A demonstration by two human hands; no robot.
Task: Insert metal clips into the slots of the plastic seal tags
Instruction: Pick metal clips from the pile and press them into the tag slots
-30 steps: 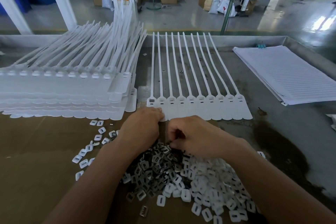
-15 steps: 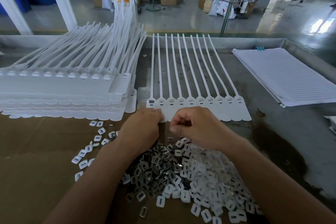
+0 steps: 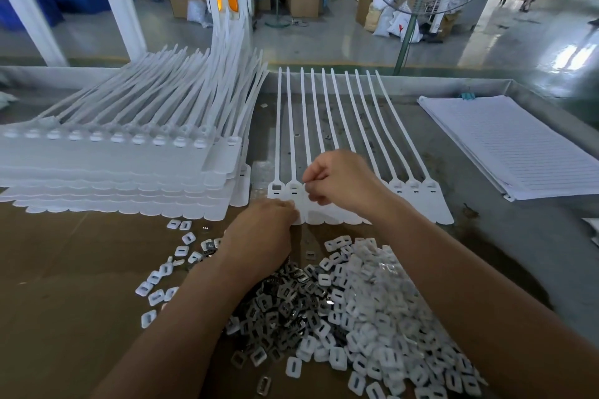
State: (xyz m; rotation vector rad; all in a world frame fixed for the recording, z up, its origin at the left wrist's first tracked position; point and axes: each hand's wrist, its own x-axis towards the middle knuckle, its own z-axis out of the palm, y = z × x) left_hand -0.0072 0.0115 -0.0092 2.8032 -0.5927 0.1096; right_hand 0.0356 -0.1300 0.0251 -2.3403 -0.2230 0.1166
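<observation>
Left hand [image 3: 262, 230], fingers bent, bears on the near edge of the white plastic seal-tag strip [image 3: 421, 204]; grip cannot be told. Right hand [image 3: 343, 181], nearer the slots, pinches a presumed grey metal clip over the third head. Straps run away from both hands.

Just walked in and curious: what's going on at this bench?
A person is fitting a row of joined white plastic seal tags. The left hand rests on its near edge while the right hand pinches at one tag's head; any clip is too small to see. A heap of small metal clips lies nearby.
</observation>
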